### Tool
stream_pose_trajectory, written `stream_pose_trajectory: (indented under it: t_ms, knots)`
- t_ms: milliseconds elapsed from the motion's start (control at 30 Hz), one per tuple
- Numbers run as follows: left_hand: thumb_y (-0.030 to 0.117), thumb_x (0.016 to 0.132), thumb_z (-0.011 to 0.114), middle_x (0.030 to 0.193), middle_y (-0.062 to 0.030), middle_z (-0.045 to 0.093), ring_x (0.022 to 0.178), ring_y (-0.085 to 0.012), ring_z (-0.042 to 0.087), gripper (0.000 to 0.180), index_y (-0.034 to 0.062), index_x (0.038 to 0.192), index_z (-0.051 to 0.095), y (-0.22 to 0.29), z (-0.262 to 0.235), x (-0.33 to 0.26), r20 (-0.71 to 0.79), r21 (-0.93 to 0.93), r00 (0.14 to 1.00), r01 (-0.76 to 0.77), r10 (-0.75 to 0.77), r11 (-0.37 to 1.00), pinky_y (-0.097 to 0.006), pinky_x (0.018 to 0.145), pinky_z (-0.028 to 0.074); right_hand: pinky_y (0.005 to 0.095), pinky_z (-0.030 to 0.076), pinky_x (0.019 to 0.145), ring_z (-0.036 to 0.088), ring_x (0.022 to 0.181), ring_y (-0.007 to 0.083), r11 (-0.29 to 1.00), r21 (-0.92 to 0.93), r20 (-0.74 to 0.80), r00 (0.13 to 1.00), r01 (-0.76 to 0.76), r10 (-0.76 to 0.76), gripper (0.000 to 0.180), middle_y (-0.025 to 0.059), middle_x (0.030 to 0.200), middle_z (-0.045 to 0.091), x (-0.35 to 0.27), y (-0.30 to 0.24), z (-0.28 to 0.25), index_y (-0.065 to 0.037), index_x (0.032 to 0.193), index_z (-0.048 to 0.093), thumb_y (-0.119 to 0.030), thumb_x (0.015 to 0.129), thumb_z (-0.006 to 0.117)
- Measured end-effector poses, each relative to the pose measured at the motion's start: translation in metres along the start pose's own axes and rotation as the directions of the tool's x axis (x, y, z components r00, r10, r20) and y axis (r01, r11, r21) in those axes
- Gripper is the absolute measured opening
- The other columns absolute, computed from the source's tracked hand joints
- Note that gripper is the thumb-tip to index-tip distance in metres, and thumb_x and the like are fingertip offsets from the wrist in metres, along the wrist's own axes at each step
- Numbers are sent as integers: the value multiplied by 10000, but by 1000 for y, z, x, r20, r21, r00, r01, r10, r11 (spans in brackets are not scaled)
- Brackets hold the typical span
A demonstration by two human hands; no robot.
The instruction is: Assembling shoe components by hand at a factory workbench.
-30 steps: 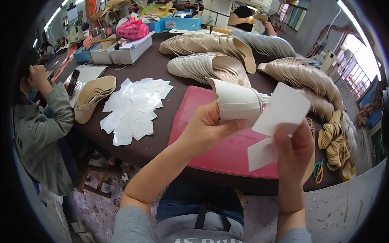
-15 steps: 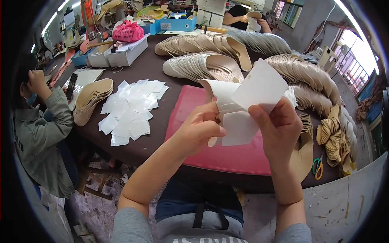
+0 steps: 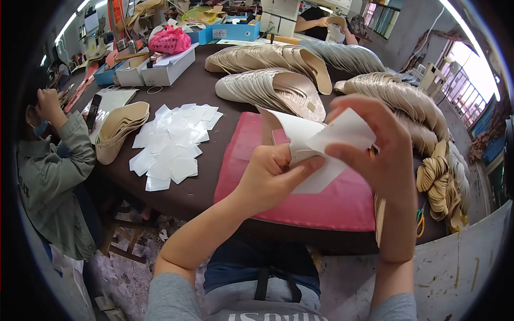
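My left hand (image 3: 276, 174) is closed on a curved cream shoe upper piece (image 3: 293, 127), its thumb pressing white square patches against it. One white patch (image 3: 347, 130) stands up to the right of that thumb; another (image 3: 320, 182) hangs below. My right hand (image 3: 377, 144) curves around the raised patch, thumb and fingers apart and somewhat blurred. Whether its fingertips touch the patch is hard to see. Beneath both hands lies a red mat (image 3: 300, 211) on the dark table. A spread pile of white patches (image 3: 172, 144) lies to the left.
Rows of cream shoe pieces (image 3: 267, 59) fan across the far side and the right. Tan pieces (image 3: 122, 131) lie at left, near a seated person (image 3: 56, 176). Scissors (image 3: 420, 222) rest at the right edge. White boxes (image 3: 170, 68) and a pink bag (image 3: 169, 40) stand back left.
My left thumb has come over the patches and presses them. My right hand has loosened its pinch and turned, with thumb and fingers spread around the raised patch.
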State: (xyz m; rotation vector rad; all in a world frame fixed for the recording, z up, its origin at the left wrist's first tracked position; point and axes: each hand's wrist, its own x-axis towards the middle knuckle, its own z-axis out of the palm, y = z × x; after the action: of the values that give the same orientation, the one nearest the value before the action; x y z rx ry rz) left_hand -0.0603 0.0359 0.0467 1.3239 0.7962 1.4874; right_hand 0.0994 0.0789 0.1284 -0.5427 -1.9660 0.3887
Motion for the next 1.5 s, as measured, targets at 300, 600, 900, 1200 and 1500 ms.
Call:
stream_pose_trajectory:
  t_ms: [300,600,900,1200,1500]
  knots:
    - [92,863,677,661,8,604,543,-28,474,120,-27,845,673,13,-5,6,173,82,977,112,-125,990,-167,452,347,231,422,569,461,591,114,947,-320,571,794,-19,209,344,42,744,649,34,-12,-28,-27,971,688,-94,649,792]
    - [38,823,687,706,-62,666,547,-70,561,104,-45,882,673,12,-7,9,33,58,983,179,-181,982,-174,463,424,216,417,579,495,617,102,835,99,310,814,-542,491,231,29,738,643,-1,22,-25,-3,952,690,-138,769,733]
    - [60,834,679,729,-92,683,567,-104,603,139,-65,894,679,8,-6,1,-105,204,991,103,-83,974,-179,477,461,169,404,626,498,641,63,628,485,293,790,-609,539,110,15,748,636,-47,32,-1,14,893,678,-90,864,651]
    - [74,842,664,825,-121,697,666,-134,642,172,-61,949,671,-1,-15,-6,-215,200,964,199,-155,959,-205,558,505,170,388,563,470,608,60,767,305,263,824,-565,502,66,22,734,636,-48,23,14,22,846,667,-38,820,681]
    - [52,817,662,914,-122,694,776,-177,646,257,-37,1056,634,-3,4,-4,-362,-18,932,-15,7,1000,-277,699,524,214,389,515,456,576,70,856,190,225,870,-480,438,42,30,712,631,-60,12,23,25,797,658,-15,795,672]
